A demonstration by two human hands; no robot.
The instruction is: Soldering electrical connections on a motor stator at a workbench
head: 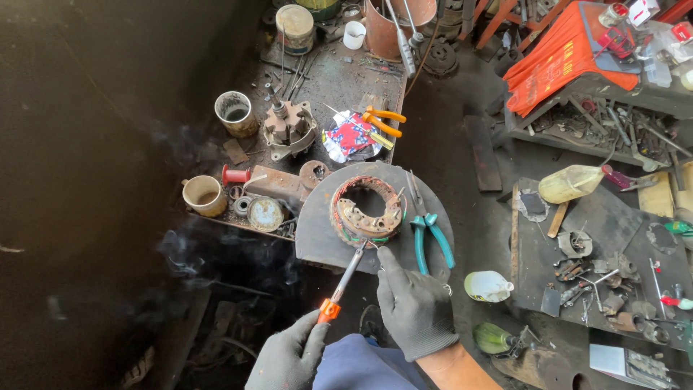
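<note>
Copper-wound stator ring (pixel 366 211) lies just beyond right hand (pixel 413 303) fingers; left hand (pixel 291 357) fingers clench soldering iron (pixel 345 282).

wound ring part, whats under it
The wound ring part lies on a dark rounded metal plate, beside green-handled pliers. The plate's surface directly beneath the ring's body is covered; through its open centre, only dark plate shows.
</note>
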